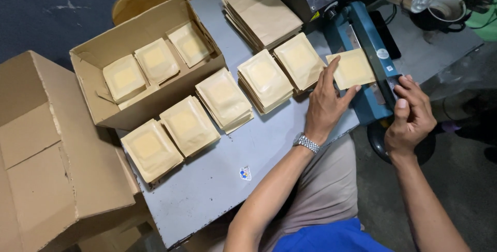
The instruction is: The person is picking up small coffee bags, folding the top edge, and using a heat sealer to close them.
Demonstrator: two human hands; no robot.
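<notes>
Both forearms are reaching forward from the lower edge of the view, bare to the elbow. The left hand (326, 102) is lying palm down, with the fingers stretched forward and a little spread, and the thumb is pointing out to the right. A metal watch (307, 142) is sitting on the left wrist. The right hand (410, 117) is staying further right, back side up, and its fingers are curling downward, with the thumb lying along the side. The two hands are apart.
</notes>
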